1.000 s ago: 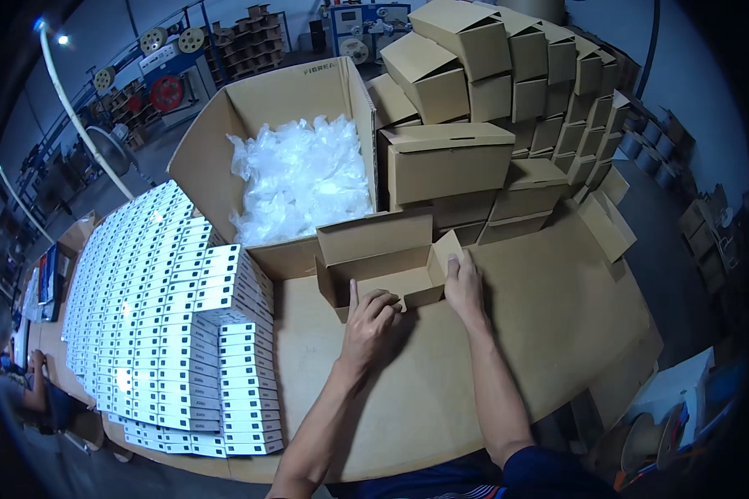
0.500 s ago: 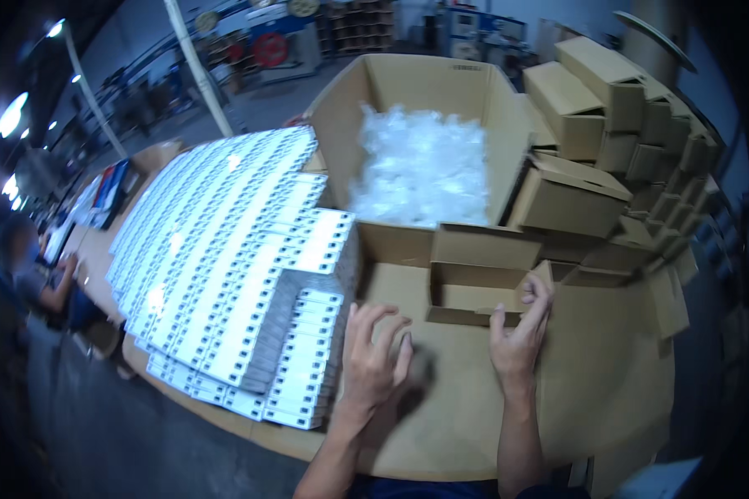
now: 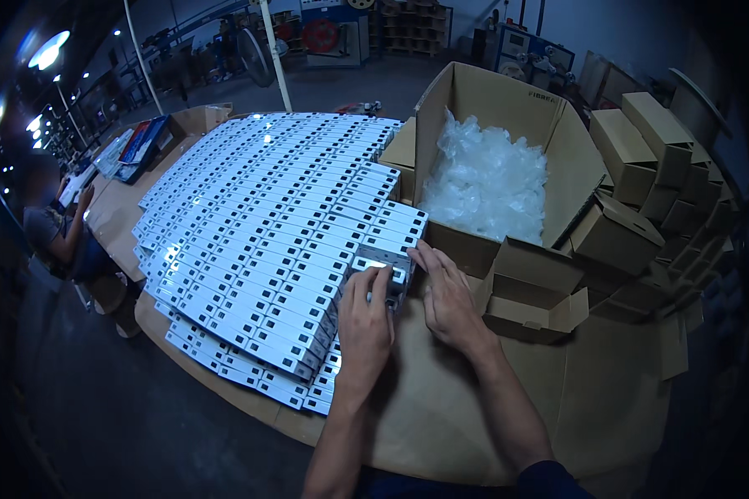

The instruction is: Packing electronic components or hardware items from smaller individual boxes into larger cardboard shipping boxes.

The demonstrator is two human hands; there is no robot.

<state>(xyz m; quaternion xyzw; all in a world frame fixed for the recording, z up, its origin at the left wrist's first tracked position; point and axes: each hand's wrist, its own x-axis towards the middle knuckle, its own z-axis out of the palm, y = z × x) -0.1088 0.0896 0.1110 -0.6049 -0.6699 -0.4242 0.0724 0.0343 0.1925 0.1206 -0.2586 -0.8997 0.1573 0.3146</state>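
Observation:
Rows of slim white boxes with dark square marks are stacked tightly across the table's left side. My left hand is at the stack's right end, its bent fingers closed on one white box lying in a gap lower than the top row. Facing it, my right hand has its fingers stretched out, the tips touching the right side of the stack. Beside my right hand stands an open brown carton with its flaps up; the part of its inside that shows holds nothing.
A large cardboard box with crumpled clear plastic bags stands behind. Brown cartons are piled at the right. Another person sits at the far left, near a blue-and-red flat package on the table.
Both hands have moved from above the cardboard and the open carton to the right end of the white stack. My right hand has left the carton's flap. The view has shifted.

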